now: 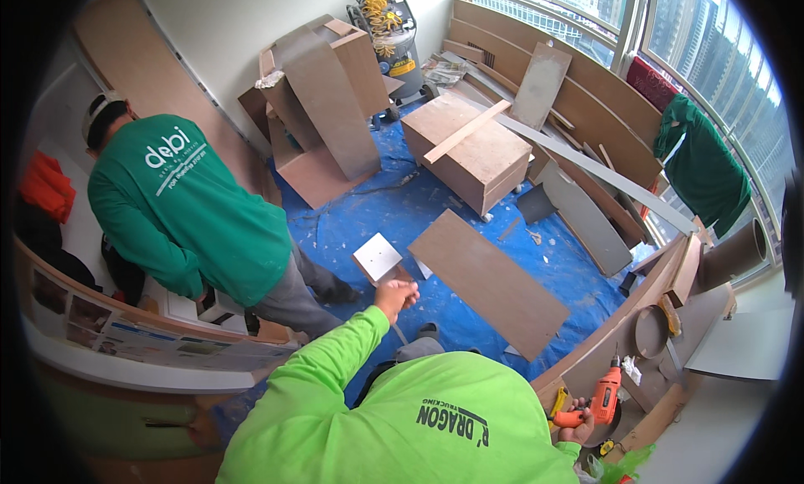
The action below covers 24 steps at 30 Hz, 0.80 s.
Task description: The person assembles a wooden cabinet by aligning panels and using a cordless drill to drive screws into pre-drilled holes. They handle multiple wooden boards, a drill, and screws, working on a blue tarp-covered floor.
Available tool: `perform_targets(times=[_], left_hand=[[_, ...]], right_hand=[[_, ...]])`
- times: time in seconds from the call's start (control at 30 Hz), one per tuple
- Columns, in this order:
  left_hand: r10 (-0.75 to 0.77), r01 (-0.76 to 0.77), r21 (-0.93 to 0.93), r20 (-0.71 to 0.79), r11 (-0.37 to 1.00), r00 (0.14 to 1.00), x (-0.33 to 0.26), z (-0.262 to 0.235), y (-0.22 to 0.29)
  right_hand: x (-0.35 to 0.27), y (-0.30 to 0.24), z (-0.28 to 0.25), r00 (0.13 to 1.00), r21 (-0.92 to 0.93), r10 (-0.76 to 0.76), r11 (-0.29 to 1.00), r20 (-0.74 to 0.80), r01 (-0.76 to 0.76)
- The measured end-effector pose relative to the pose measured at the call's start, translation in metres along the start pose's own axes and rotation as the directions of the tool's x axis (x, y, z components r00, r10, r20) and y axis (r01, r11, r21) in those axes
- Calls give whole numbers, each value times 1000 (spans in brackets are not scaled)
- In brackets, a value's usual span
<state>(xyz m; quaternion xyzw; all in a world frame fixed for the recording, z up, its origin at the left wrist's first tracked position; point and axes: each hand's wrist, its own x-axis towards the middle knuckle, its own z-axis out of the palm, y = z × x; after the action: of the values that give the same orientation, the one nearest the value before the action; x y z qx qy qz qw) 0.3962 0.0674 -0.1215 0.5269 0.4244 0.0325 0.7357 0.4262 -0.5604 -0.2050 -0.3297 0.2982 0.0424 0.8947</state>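
My right hand (578, 428) is wrapped round the grip of an orange power drill (605, 393), low at the right beside the work surface. The drill's bit points upward and away from me. My left hand (396, 298) reaches out over the blue floor sheet with its fingers curled together; whatever they may pinch is too small to make out. Just beyond it is a white square plate (377, 257) with small dark holes. A flat brown board (490, 283) lies on the sheet to the right of this hand.
A co-worker in a dark green shirt (188, 203) bends over a counter at the left. A wooden box (469, 145) bears a loose strip (467, 131). Brown panels (327, 99) and a vacuum (394, 44) stand behind. A long pale plank (599, 170) slants across the right. Offcuts line the window wall.
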Motion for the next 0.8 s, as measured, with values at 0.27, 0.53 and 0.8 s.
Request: perform_targets(times=[0.27, 0.53, 0.8], left_hand=[[-138, 132, 41, 218, 990, 966, -34, 46, -26], [-128, 26, 226, 448, 974, 885, -103, 47, 26], [-74, -8, 219, 363, 976, 929, -122, 25, 27]], right_hand=[[-85, -28, 160, 936, -336, 53, 939, 348, 72], [-97, -35, 246, 777, -162, 105, 987, 621, -3], [-97, 11, 318, 681, -320, 211, 947, 701, 36]])
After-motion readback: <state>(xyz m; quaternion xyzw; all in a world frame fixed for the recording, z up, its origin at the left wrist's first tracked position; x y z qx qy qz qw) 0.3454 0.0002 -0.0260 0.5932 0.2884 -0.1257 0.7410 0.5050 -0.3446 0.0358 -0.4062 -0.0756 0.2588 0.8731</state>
